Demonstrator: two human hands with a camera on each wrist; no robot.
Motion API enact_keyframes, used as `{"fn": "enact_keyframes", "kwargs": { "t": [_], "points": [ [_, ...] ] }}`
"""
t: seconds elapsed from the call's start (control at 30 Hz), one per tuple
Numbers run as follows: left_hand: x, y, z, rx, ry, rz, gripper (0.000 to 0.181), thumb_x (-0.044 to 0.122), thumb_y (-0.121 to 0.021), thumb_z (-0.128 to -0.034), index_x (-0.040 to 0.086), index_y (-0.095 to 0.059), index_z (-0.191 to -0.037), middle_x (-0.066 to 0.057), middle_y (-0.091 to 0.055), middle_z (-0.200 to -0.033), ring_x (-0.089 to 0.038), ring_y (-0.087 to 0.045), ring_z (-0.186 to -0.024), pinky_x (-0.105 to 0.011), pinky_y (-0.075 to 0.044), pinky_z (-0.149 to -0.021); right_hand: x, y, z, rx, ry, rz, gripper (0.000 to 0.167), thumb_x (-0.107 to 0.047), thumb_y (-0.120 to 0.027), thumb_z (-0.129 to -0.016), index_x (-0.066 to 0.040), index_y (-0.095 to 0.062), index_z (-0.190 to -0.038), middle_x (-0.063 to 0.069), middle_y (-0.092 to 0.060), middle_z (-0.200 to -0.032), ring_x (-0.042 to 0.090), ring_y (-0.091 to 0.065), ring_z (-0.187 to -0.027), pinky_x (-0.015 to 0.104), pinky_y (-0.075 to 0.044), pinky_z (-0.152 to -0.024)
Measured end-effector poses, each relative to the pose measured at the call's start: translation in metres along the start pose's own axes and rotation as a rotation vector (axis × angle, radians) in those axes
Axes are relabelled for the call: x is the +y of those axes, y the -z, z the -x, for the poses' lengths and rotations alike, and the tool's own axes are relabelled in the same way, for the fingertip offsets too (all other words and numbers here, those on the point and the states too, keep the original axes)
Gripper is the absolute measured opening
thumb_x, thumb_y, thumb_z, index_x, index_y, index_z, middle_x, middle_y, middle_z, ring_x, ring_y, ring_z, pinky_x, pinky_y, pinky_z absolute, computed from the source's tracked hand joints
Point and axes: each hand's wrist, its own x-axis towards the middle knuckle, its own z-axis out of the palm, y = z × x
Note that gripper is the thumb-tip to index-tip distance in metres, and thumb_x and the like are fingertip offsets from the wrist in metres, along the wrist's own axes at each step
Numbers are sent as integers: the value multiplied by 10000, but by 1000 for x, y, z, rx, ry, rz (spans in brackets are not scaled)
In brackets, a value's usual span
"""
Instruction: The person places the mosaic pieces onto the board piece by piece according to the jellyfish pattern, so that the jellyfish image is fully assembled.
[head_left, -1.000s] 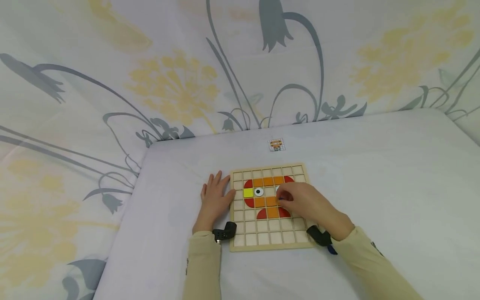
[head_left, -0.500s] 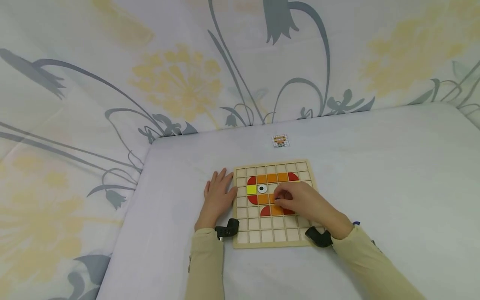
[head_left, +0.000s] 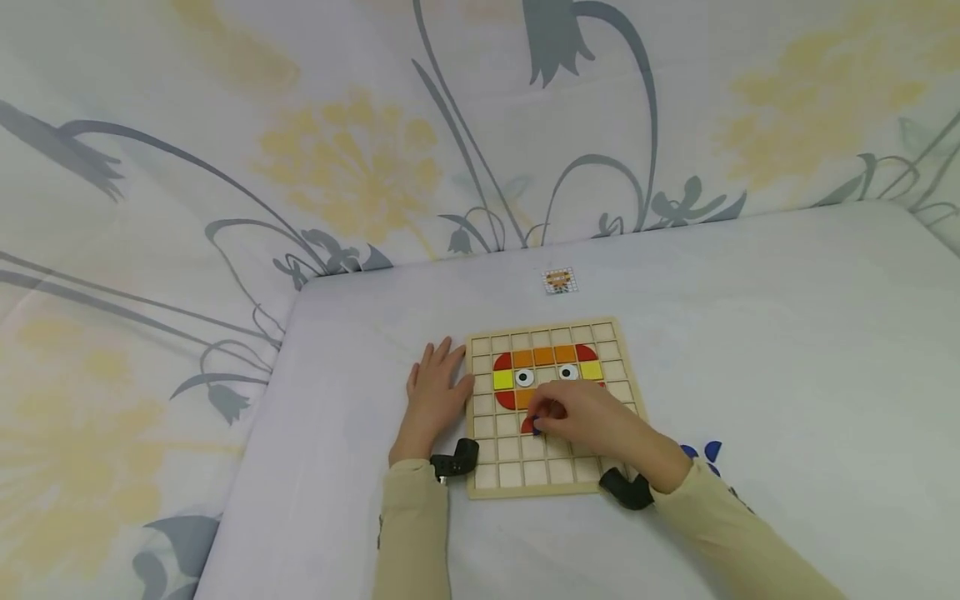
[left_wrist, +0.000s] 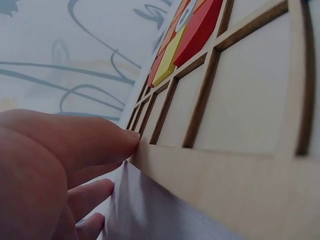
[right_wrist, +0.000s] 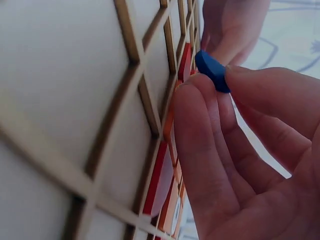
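Note:
A wooden grid board (head_left: 506, 477) lies on the white surface, with red, orange and yellow tiles and two eye discs (head_left: 524, 377) set in its cells. My right hand (head_left: 588, 417) is over the board's middle and pinches a small blue curved tile (right_wrist: 212, 71) between thumb and fingers. In the right wrist view that tile is held just off the board, beside a red tile (right_wrist: 185, 62). My left hand (head_left: 435, 400) rests at the board's left edge with fingers extended; its thumb touches the frame in the left wrist view. My right hand hides several lower cells.
A small picture card (head_left: 560, 281) lies behind the board. More blue tiles (head_left: 712, 451) lie on the surface to the right, partly behind my right forearm. A flower-patterned cloth (head_left: 360, 167) rises at the back and left.
My right hand has moved down and left over the board with the blue tile, uncovering the right eye disc and a yellow tile. My left hand stays at the board's edge.

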Motion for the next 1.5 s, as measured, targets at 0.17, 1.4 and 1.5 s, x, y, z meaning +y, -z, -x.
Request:
{"fn": "enact_keyframes", "kwargs": {
  "t": [0.17, 1.4, 1.5],
  "points": [
    [1, 0, 0, -9, 2, 4, 479, 251, -475, -891, 126, -406, -1348, -73, -234, -1453, -264, -71, -1347, -490, -31, -1037, -3, -4, 1, -31, 33, -7, 48, -165, -626, -814, -205, -640, -836, -166, -537, -705, 41, -494, -667, 213, -436, -615],
    [-1, -2, -1, -3, 8, -1, 485, 275, -482, -891, 120, -407, -1345, -74, -235, -1453, -272, -68, -1346, -502, -29, -1032, -10, -13, 5, -82, 95, 112, 88, -119, -662, -789, -193, -661, -836, -116, -520, -787, 57, -459, -677, 210, -411, -619],
    [-1, -2, 0, -5, 13, 3, 487, 276, -484, -892, 121, -404, -1347, -70, -231, -1454, -266, -62, -1347, -498, -25, -1033, -11, -13, 6, -87, 89, 121, 91, -118, -662, -788, -198, -654, -832, -113, -508, -784, 60, -457, -679, 214, -409, -622]
  ]
}}
